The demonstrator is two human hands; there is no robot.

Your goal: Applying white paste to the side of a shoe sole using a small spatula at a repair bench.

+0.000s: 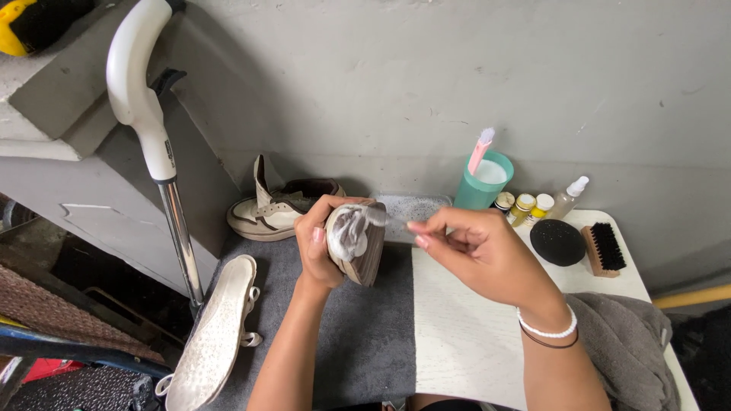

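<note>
The left hand (318, 242) is wrapped around a shoe (356, 242), fingers curled over its toe end, holding it tipped up above the table with the dark brown sole edge facing right and the front covered in grey-white foam. The right hand (474, 247) comes in from the right with its fingertips pinched narrow around the handle of a small brush (383, 218), whose head rests on the foamy part of the shoe. Behind the hands lies a clear tray (415, 207), its contents too blurred to tell. Further back stands a teal cup (483, 183) holding pale liquid and a pink toothbrush (480, 148) leaning on its rim. Just beside it are three small jars (524, 205) with yellowish contents and a small clear spray bottle (569, 195). A round black sponge (558, 242) and a wooden brush with black bristles (604, 249) lie near the right edge. The white table (457, 335) is partly covered by a dark grey mat (365, 335); a grey towel (628, 342) hangs over the right corner. On the mat's far left sits the other shoe (278, 205), cream with brown trim, and a pale insole (215, 335) overhangs the left edge. A crutch (152, 129) leans against the grey concrete wall (457, 76).
</note>
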